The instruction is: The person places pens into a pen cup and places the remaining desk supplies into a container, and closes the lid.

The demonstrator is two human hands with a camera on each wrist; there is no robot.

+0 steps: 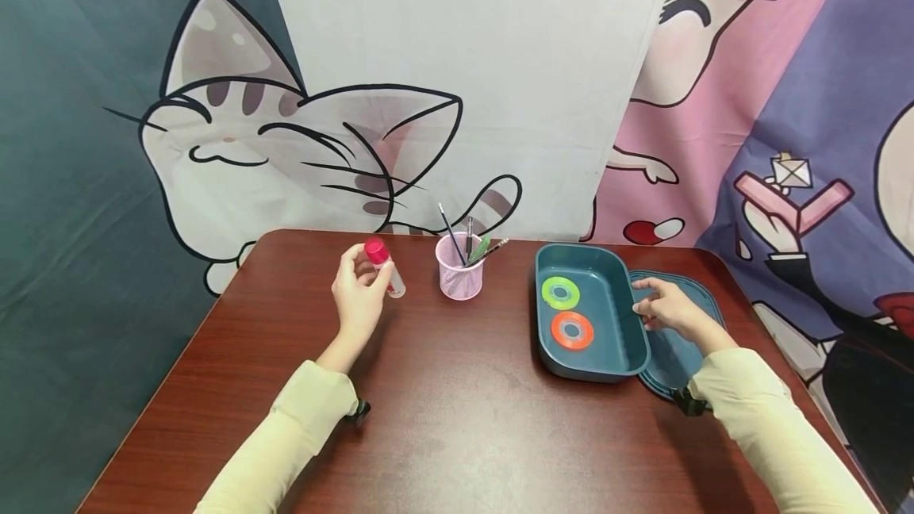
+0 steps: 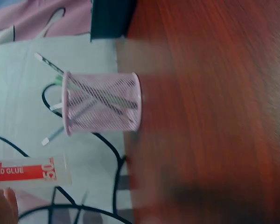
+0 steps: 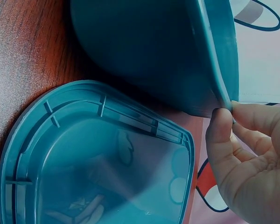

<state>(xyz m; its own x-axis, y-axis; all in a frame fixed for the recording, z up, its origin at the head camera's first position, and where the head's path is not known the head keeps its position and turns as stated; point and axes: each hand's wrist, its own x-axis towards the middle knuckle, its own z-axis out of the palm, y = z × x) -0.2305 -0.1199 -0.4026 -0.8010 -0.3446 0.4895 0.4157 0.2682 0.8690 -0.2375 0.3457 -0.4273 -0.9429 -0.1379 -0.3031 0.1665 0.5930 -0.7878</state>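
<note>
My left hand grips a bottle of liquid glue with a red cap, over the table's back left part. In the left wrist view the glue bottle shows a red label, and a bit of the hand is visible. On the right, my right hand pinches the near-side rim of a teal plastic box between thumb and fingers; the right wrist view shows the hand at that rim. Inside the box lie a green tape roll and an orange tape roll.
A pink mesh pen cup holding several pens and pencils stands between the hands at the back. The teal lid lies on the brown table, partly under the right hand. A printed cloth hangs behind the table.
</note>
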